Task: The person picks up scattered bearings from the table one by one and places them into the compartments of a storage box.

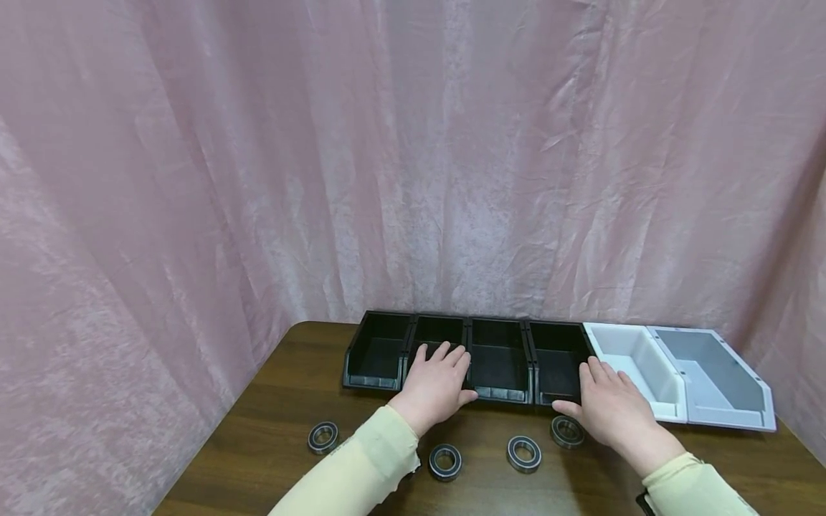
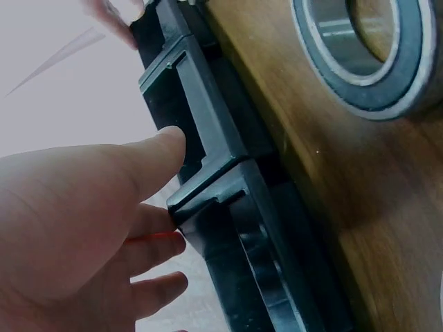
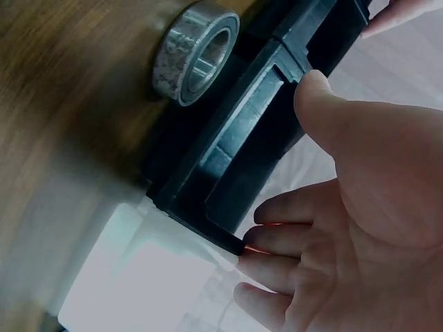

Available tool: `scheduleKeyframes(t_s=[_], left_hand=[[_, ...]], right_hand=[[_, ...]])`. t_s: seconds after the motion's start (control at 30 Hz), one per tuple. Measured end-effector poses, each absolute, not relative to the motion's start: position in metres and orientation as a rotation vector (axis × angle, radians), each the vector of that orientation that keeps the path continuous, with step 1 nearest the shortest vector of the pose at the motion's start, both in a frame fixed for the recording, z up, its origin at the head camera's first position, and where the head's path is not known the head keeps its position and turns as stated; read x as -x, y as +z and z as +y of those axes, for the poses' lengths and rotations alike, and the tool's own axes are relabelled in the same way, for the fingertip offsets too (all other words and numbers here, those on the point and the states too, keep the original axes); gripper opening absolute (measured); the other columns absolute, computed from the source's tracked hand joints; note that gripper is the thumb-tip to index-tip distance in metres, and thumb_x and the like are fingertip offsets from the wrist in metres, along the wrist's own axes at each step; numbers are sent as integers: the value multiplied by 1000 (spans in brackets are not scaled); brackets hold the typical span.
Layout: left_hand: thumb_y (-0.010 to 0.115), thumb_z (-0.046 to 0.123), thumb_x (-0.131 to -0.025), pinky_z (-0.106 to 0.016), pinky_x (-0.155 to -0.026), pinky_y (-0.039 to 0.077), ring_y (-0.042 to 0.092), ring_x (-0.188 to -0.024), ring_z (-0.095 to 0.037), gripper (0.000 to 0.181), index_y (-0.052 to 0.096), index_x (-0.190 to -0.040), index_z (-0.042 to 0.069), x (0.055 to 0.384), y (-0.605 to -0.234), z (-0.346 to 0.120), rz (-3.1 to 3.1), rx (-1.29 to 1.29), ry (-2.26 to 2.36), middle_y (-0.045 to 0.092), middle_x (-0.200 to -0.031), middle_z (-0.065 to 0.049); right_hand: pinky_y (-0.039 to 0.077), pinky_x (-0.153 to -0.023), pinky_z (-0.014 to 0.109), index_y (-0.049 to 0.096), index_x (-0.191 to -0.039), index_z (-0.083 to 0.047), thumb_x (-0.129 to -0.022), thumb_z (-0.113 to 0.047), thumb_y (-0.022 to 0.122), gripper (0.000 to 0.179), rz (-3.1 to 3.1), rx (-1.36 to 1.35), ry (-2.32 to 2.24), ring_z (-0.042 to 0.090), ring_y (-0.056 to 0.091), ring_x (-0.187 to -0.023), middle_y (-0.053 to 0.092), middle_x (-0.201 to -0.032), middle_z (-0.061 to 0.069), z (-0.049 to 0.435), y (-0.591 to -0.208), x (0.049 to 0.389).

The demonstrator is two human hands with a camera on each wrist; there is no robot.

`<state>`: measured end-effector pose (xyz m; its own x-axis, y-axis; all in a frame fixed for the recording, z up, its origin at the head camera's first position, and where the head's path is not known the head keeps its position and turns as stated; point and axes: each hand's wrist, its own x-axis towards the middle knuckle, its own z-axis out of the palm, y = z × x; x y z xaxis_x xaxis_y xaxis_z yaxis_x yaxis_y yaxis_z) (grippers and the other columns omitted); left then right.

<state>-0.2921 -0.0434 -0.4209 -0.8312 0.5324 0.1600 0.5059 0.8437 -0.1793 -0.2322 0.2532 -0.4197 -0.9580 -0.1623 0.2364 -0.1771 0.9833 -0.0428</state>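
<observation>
Row of black plastic bins parallels table's far edge, fronts facing steel ring bearings; left hand, right hand: fingers extended.

The head camera looks forward and down from above, farthest back, across the brown wooden desk to the pink velvety curtain. The left wrist camera looks from close beside the palm of the left hand, its picture steeply tilted; the right wrist camera looks equally near past the right hand, tilted the opposite way. All three views share the row of black plastic bins.
</observation>
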Motion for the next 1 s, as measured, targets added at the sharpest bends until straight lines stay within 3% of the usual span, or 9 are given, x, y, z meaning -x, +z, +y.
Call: scheduleKeyframes(t_s=[0.23,0.6,1.0], left_hand=[[66,60,-107,-60,-126,39,49,-155,-26,69,58,-161,17,292,-422,-40,-2801,809,197,56,-165,-2],[67,58,-107,-59,-126,39,49,-155,-26,69,59,-161,16,293,-420,-37,-2795,827,190,55,-166,-3],[67,55,-108,-58,-126,40,52,-152,-25,63,62,-158,16,296,-415,-49,-2851,738,213,59,-163,-3]], right_hand=[[43,-114,71,55,-137,26,-101,-48,78,86,-2878,-240,74,63,51,-140,50,-147,49,255,-423,235],[51,-103,66,56,-124,29,-96,-47,83,86,-2812,-259,42,60,59,-125,58,-129,48,253,-422,238],[49,-113,63,59,-128,29,-100,-47,79,84,-2879,-335,0,59,58,-133,57,-136,48,237,-414,240]])
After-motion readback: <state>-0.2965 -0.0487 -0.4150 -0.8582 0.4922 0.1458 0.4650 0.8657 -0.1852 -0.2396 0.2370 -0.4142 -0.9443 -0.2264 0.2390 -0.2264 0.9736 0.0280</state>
